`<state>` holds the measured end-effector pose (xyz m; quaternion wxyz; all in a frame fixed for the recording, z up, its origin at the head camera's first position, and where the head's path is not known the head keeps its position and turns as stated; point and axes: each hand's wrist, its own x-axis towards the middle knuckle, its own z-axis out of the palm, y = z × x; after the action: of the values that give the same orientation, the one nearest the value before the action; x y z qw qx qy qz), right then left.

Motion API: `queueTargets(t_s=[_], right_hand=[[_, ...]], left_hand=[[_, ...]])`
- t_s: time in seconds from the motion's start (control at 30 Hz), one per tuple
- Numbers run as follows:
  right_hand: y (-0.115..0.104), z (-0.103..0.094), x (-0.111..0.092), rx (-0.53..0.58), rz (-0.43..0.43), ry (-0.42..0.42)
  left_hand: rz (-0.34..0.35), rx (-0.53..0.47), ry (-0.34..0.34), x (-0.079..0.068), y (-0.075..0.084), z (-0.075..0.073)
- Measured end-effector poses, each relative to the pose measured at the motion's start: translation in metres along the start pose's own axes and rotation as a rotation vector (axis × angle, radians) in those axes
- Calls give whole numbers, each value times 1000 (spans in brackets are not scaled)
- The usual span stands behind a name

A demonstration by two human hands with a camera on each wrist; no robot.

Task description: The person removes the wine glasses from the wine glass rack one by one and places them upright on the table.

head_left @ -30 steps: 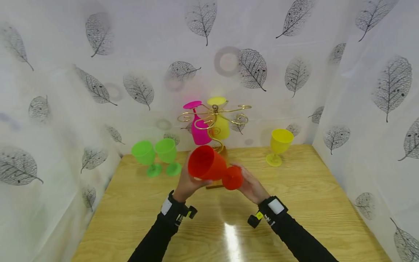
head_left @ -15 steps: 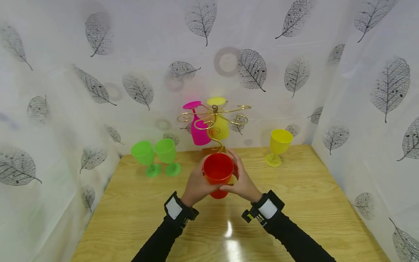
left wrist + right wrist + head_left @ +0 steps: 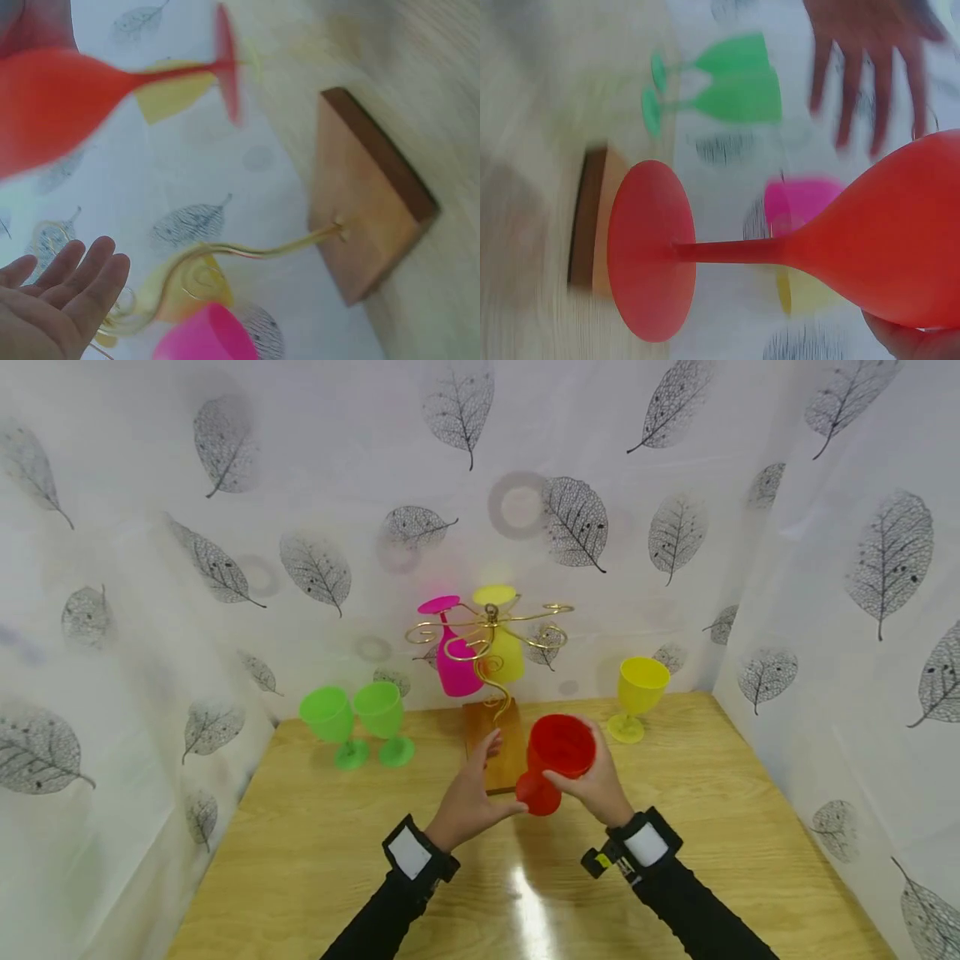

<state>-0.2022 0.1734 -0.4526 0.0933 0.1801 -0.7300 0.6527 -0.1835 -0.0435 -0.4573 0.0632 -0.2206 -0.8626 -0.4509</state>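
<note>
My right hand (image 3: 602,785) grips the bowl of a red plastic goblet (image 3: 566,747), its opening upward and its foot toward me and slightly left. The goblet is in the air in front of a gold wire glass rack (image 3: 492,620) with a wooden base (image 3: 506,747). My left hand (image 3: 463,810) is spread just left of the goblet, fingers extended and holding nothing; its thumb tip lies near the goblet's foot in the head view. In the left wrist view those fingers (image 3: 82,274) show a gap from the red bowl. A pink goblet (image 3: 457,667) and a yellow goblet (image 3: 508,660) hang upside down from the rack.
Two green goblets (image 3: 381,710) stand upright at the back left of the wooden table (image 3: 300,868). Another yellow goblet (image 3: 642,687) stands at the back right. A leaf-printed white curtain (image 3: 337,460) encloses the back and sides.
Both hands turned the red goblet from a sideways tilt to mouth up. The left hand then let go, and the right hand carried the goblet to the right.
</note>
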Motion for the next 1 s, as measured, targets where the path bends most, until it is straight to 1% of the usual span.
queueTargets(t_s=[0.1, 0.2, 0.27, 0.37, 0.43, 0.5, 0.6, 0.7, 0.83, 0.9, 1.0], right_hand=[[12, -37, 4, -48, 49, 120], [29, -72, 11, -118, 124, 233], [41, -93, 15, -161, 175, 301], [58, -124, 19, -215, 243, 399], [67, -145, 21, -254, 285, 462], [75, -165, 25, -274, 317, 522], [84, -187, 35, -279, 373, 585], [92, -203, 46, -254, 438, 621], [103, -212, 62, -168, 514, 630], [107, -215, 70, -130, 530, 602], [111, -217, 82, -61, 522, 499]], left_hand=[[-90, 6, 11, -10, -11, -2], [-128, 10, 37, -19, -20, -5], [-139, 4, 42, -24, -25, -7], [-137, -22, 43, -30, -28, -8], [-134, -17, 52, -32, -30, -9], [-121, -9, 70, -34, -31, -10], [-122, 7, 96, -37, -33, -13], [-143, 10, 98, -38, -34, -14], [-188, -7, 90, -39, -35, -15], [-198, -11, 89, -39, -36, -15], [-195, -14, 98, -39, -36, -15]])
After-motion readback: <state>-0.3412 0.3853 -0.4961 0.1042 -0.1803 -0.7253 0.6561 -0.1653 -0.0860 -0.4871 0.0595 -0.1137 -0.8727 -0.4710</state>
